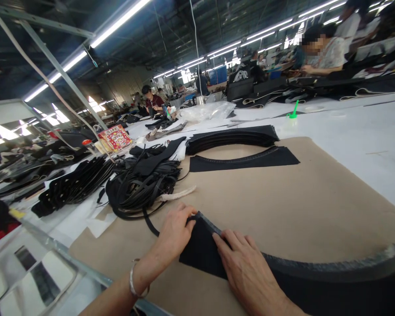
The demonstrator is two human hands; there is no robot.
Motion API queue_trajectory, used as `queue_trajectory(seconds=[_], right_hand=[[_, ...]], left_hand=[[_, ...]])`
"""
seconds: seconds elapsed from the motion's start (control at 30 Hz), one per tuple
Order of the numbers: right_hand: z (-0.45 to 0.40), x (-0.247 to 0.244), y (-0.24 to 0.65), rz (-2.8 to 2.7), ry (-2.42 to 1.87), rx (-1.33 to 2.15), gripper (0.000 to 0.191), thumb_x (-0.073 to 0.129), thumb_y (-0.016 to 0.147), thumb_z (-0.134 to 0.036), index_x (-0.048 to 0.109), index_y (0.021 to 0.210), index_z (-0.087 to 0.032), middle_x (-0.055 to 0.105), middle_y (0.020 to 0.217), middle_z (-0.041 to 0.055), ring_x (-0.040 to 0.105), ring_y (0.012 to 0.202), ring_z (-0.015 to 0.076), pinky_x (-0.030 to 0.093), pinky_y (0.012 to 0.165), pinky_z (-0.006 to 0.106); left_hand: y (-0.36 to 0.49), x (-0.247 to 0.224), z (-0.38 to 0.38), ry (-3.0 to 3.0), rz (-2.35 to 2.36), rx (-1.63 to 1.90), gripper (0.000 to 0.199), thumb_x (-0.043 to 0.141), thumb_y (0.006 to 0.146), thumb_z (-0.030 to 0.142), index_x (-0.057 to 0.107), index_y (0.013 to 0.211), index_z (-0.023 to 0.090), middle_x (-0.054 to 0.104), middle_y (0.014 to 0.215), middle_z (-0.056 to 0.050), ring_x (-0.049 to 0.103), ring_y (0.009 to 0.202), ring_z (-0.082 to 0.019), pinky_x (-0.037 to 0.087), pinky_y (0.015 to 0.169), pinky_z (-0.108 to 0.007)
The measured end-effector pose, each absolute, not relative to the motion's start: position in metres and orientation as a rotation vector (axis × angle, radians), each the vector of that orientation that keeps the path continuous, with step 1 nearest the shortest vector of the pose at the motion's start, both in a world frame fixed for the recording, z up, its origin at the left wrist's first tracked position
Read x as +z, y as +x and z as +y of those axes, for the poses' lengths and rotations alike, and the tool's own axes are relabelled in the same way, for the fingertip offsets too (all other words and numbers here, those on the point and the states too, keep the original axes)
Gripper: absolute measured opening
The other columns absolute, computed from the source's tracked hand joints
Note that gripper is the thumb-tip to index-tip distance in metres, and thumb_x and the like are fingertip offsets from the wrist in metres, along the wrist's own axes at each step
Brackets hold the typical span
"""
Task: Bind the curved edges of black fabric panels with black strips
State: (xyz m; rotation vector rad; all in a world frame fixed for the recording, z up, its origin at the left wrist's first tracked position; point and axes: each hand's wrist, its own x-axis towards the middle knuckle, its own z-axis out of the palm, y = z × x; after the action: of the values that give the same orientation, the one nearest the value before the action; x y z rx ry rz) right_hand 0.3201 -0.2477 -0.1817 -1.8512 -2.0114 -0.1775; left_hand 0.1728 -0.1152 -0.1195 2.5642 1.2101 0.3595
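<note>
A black curved fabric piece (316,281) lies on brown paper (250,197) in front of me, a greyish band running along its inner curved edge. At its upper left corner my left hand (176,230), with a bracelet on the wrist, pinches the edge between thumb and fingers, where a thin black strip meets it. Further right, my right hand (242,259) rests on the piece, its fingertips pressed on the banded edge. Beyond both hands lies another curved black piece (243,161), and behind that a stack of similar pieces (232,138).
A tangled heap of black strips (134,184) sits left of the paper, beside fanned black pieces (75,186). Further off are a red patterned box (116,138), a green bottle top (294,110) and clear plastic (207,111). Other people sit at tables behind.
</note>
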Motion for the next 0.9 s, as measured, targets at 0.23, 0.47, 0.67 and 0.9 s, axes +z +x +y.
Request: queue_trajectory(seconds=[0.23, 0.47, 0.67, 0.9], right_hand=[[-0.248, -0.182, 0.320, -2.009, -1.866, -0.165, 0.047, 0.063, 0.079, -0.012, 0.058, 0.125, -0.021, 0.061, 0.104, 0.0025, 0.051, 0.090, 0.0194, 0.036, 0.078, 0.034], [-0.249, -0.181, 0.319, -2.009, -1.875, -0.128, 0.045, 0.062, 0.081, -0.012, 0.058, 0.125, -0.022, 0.060, 0.104, 0.0028, 0.051, 0.091, 0.0195, 0.036, 0.078, 0.034], [-0.249, -0.178, 0.319, -2.012, -1.900, -0.086, 0.045, 0.060, 0.081, -0.010, 0.058, 0.125, -0.022, 0.060, 0.104, 0.0037, 0.051, 0.092, 0.0206, 0.037, 0.080, 0.035], [-0.249, -0.179, 0.320, -1.982, -1.884, -0.045, 0.042, 0.060, 0.084, -0.012, 0.057, 0.124, -0.023, 0.060, 0.102, 0.0024, 0.051, 0.091, 0.0200, 0.036, 0.079, 0.034]], left_hand=[[0.181, -0.126, -0.122, 2.596, 1.153, 0.257, 0.027, 0.056, 0.082, 0.008, 0.067, 0.103, 0.021, 0.060, 0.099, -0.004, 0.056, 0.097, -0.020, 0.044, 0.090, -0.033], [0.183, -0.127, -0.123, 2.605, 1.171, 0.305, 0.021, 0.058, 0.079, 0.007, 0.062, 0.094, 0.020, 0.057, 0.097, -0.003, 0.054, 0.097, -0.020, 0.044, 0.088, -0.033], [0.190, -0.121, -0.126, 2.505, 1.188, 0.330, 0.016, 0.057, 0.076, 0.004, 0.054, 0.080, 0.019, 0.057, 0.083, -0.001, 0.053, 0.083, -0.019, 0.042, 0.076, -0.031], [0.192, -0.122, -0.118, 2.209, 1.142, 0.256, 0.008, 0.058, 0.075, 0.013, 0.057, 0.079, 0.019, 0.056, 0.066, 0.004, 0.054, 0.064, -0.014, 0.037, 0.058, -0.024]])
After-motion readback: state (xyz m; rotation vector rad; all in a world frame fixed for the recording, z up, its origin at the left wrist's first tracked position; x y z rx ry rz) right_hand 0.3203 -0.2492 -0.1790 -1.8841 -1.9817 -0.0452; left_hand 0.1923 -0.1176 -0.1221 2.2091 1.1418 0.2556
